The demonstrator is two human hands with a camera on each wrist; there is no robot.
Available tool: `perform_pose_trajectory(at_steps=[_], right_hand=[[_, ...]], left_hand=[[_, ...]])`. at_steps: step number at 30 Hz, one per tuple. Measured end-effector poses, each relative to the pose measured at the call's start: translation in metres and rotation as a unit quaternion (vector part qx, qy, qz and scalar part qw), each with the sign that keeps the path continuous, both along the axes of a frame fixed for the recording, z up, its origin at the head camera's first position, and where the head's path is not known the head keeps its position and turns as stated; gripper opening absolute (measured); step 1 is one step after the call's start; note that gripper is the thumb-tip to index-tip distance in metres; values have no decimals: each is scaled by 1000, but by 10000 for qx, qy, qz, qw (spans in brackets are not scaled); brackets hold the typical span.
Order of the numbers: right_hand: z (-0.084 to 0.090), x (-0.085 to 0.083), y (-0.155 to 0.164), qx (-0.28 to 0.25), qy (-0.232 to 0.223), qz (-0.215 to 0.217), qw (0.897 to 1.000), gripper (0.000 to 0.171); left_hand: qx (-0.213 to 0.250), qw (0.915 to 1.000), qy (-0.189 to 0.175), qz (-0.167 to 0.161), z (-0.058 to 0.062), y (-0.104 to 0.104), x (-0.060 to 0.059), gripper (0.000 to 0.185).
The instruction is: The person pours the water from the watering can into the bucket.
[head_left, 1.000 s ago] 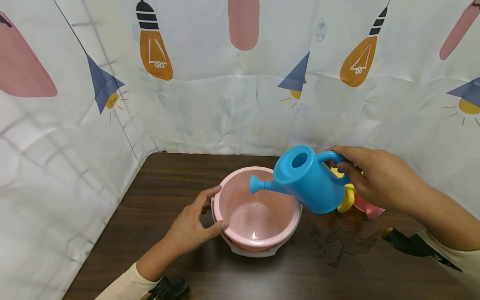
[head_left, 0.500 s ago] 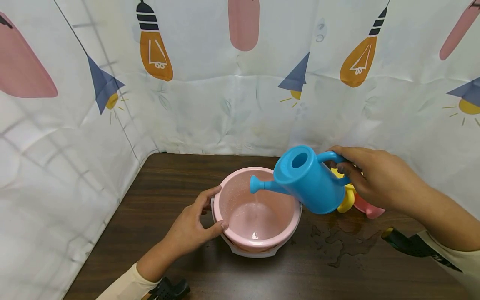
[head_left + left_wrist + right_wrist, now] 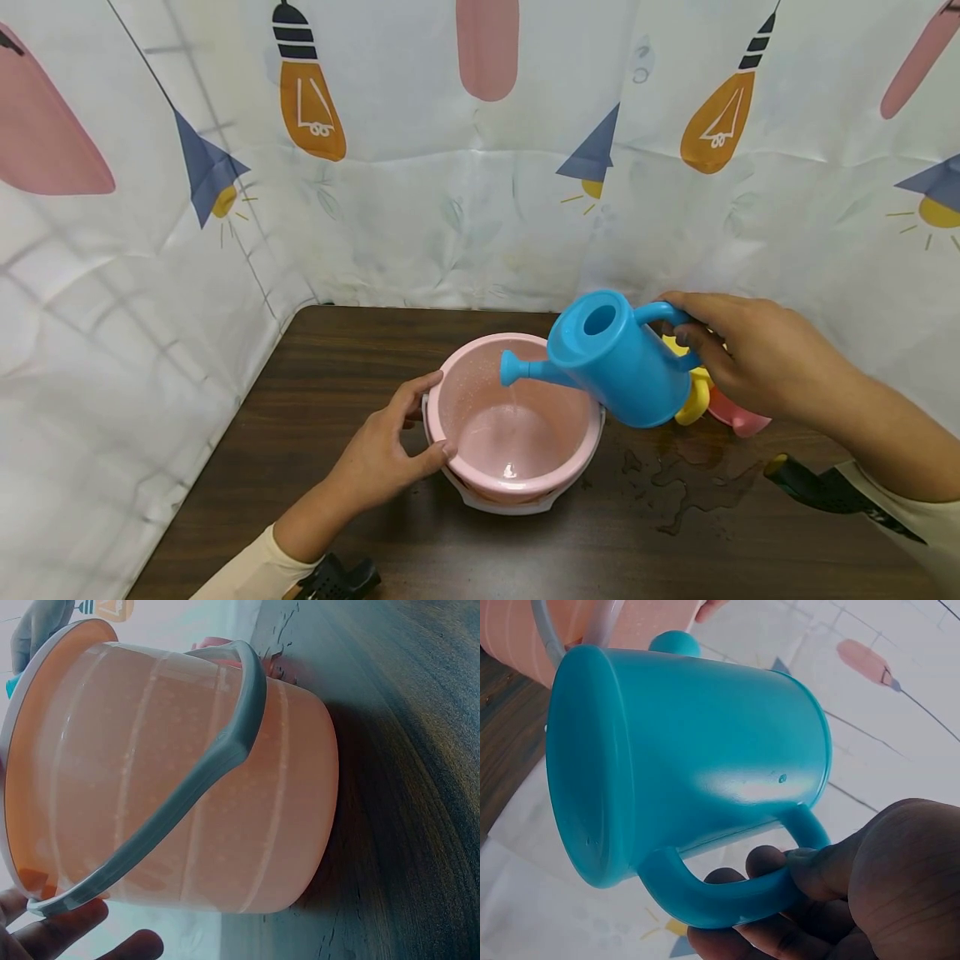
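A pink bucket (image 3: 517,485) stands on the table, its pale carrying handle (image 3: 199,780) hanging down the outside in the left wrist view. My left hand (image 3: 386,454) holds the bucket's left rim, thumb at the front and fingers on the outer side. Over the bucket's right side, my right hand (image 3: 757,354) grips the handle of a blue watering can (image 3: 705,742). The can tilts left, its spout (image 3: 532,370) above the bucket's opening. A thin stream of water falls from the spout into the bucket. Shallow water glints on its bottom.
Behind the can, partly hidden, are a yellow object (image 3: 696,398) and a red-pink object (image 3: 738,414). Spilled water (image 3: 690,492) lies on the dark wooden table (image 3: 480,550) right of the bucket. A printed white curtain (image 3: 450,217) borders the table at back and left.
Both hands, the bucket and the tilted watering can stay in place. Water keeps trickling from the spout.
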State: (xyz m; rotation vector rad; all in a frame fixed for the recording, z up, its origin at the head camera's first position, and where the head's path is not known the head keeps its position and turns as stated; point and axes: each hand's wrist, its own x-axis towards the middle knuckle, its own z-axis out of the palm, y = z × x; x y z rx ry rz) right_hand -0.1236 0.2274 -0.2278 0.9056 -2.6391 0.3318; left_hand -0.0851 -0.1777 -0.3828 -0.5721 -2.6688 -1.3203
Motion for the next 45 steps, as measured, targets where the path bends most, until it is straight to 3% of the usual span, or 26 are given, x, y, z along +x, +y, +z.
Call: perform_pose_trajectory(at_steps=[45], right_hand=[[1,-1,-1,35,17,79,10000,40]], left_hand=[[47,10000,-54,-10,0,0,0,78]])
